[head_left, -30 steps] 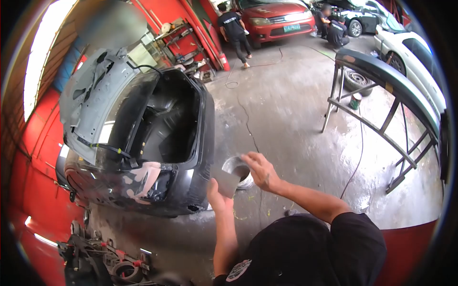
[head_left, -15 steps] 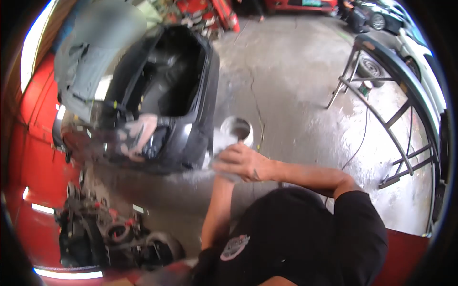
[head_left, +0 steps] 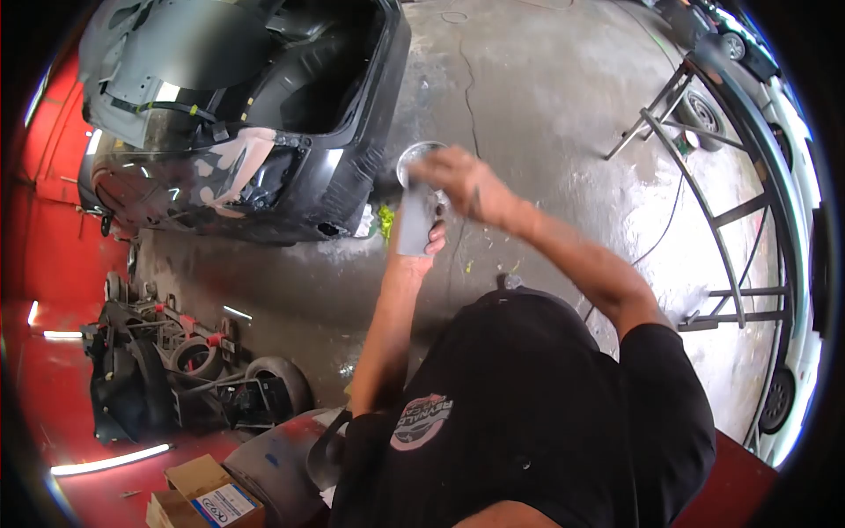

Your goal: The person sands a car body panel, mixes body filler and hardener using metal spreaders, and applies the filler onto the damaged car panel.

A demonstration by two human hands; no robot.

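My left hand (head_left: 429, 242) is wrapped round a flat grey sheet (head_left: 415, 220), its fingertips showing at the sheet's right edge. Just above the sheet's upper end is my right hand (head_left: 466, 183), blurred, fingers bent together; what they hold, if anything, I cannot make out. Behind my hands a round pale container (head_left: 421, 151) shows its rim on the floor. To the left stands a dark car body (head_left: 352, 167) with an open rear and pinkish filler patches (head_left: 249, 158) on its corner.
A metal stand (head_left: 722, 216) holds a long dark panel (head_left: 748, 114) at the right, near a wheel (head_left: 701, 114). Loose car parts and tyres (head_left: 195, 356) lie at the lower left, above a cardboard box (head_left: 198, 493). A thin cable (head_left: 469, 88) crosses the floor.
The view has tilted down, bringing the box into sight. My right hand came over the sheet, covering it, and has since moved up to its upper end, uncovering the sheet.
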